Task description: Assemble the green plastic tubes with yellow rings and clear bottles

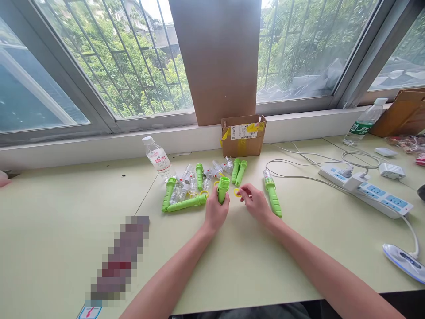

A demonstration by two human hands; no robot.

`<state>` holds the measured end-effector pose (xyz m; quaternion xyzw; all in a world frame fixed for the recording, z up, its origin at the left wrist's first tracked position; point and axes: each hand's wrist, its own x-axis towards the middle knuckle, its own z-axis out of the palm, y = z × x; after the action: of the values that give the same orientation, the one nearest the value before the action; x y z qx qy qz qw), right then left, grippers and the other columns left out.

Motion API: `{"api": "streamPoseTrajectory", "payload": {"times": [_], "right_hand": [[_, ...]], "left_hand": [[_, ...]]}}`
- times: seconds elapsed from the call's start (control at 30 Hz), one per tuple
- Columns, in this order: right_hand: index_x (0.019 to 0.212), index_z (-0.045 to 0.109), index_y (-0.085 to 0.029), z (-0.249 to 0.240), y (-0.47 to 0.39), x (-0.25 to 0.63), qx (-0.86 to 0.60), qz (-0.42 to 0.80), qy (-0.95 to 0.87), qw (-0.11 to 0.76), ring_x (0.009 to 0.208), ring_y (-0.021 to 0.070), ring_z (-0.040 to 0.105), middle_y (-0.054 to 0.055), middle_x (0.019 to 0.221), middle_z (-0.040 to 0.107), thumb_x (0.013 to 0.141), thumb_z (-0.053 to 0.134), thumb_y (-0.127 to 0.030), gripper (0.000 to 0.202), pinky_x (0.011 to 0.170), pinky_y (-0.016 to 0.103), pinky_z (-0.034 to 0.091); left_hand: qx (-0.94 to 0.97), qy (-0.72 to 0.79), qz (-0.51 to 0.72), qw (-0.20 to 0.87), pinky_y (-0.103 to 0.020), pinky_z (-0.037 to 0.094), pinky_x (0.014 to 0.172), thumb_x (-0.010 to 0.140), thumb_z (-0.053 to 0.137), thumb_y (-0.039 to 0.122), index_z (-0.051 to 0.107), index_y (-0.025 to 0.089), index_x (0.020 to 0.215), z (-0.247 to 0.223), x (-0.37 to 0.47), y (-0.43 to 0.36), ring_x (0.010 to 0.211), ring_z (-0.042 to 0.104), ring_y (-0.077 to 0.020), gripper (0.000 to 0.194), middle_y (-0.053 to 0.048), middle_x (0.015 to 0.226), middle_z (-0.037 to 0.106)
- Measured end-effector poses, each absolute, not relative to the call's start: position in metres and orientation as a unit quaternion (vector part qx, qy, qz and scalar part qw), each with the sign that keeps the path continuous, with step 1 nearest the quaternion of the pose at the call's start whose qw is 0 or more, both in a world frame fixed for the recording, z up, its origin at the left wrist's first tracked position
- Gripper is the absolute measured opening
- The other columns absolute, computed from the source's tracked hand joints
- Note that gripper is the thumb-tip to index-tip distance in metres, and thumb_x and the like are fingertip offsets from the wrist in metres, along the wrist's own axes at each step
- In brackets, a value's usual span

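My left hand [215, 210] is wrapped round a green flashlight-like handle [223, 188], its open threaded end pointing up. Between the fingertips of my right hand [255, 204] is a small yellow ring [237, 192], held just right of the handle and apart from it. Left of my hands, more green handles [187, 203] lie with several clear plastic caps [193, 185] and a few yellow rings [204, 193]. Two green handles [239, 172] rest together behind my hands. To the right of my right hand lies a green handle with a clear cap fitted [272, 197].
A small cardboard box [244, 144] stands by the window sill. Water bottles stand at the left [158, 157] and the far right [363, 124]. A white power strip [365, 190] with cables lies at right, near a white-blue device [405, 262]. A blurred dark object [121, 257] lies at left.
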<state>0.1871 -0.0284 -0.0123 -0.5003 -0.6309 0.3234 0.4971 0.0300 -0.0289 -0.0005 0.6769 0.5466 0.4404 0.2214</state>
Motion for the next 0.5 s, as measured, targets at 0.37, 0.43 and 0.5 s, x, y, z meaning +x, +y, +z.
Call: {"api": "streamPoseTrajectory", "payload": {"times": [0.37, 0.43, 0.5], "right_hand": [[0.082, 0.058, -0.017, -0.0069, -0.0287, 0.1844, -0.422, 0.504, -0.525, 0.540, 0.056, 0.0124, 0.059, 0.003, 0.071, 0.063, 0.080, 0.059, -0.050, 0.033, 0.054, 0.029, 0.052], [0.085, 0.058, -0.017, -0.0093, -0.0282, 0.1840, -0.431, 0.491, -0.528, 0.542, 0.056, 0.0128, 0.060, 0.003, 0.073, 0.063, 0.080, 0.060, -0.050, 0.034, 0.054, 0.029, 0.053], [0.089, 0.058, -0.017, -0.0109, -0.0282, 0.1837, -0.441, 0.473, -0.528, 0.550, 0.058, 0.0138, 0.062, 0.003, 0.077, 0.063, 0.079, 0.061, -0.050, 0.034, 0.053, 0.030, 0.054]], "left_hand": [[0.698, 0.470, 0.444, 0.310, -0.023, 0.040, 0.057, 0.084, 0.051, 0.036, 0.056, 0.018, 0.086, 0.0063, 0.0337, -0.0350, 0.060, 0.049, -0.0113, 0.019, 0.001, 0.070, 0.056], [0.684, 0.475, 0.444, 0.330, -0.022, 0.039, 0.054, 0.083, 0.054, 0.038, 0.057, 0.018, 0.083, 0.0046, 0.0333, -0.0335, 0.057, 0.048, -0.0106, 0.020, 0.002, 0.067, 0.055], [0.668, 0.479, 0.446, 0.354, -0.022, 0.037, 0.050, 0.081, 0.055, 0.040, 0.056, 0.017, 0.080, 0.0029, 0.0328, -0.0320, 0.052, 0.046, -0.0093, 0.023, 0.003, 0.064, 0.053]]}}
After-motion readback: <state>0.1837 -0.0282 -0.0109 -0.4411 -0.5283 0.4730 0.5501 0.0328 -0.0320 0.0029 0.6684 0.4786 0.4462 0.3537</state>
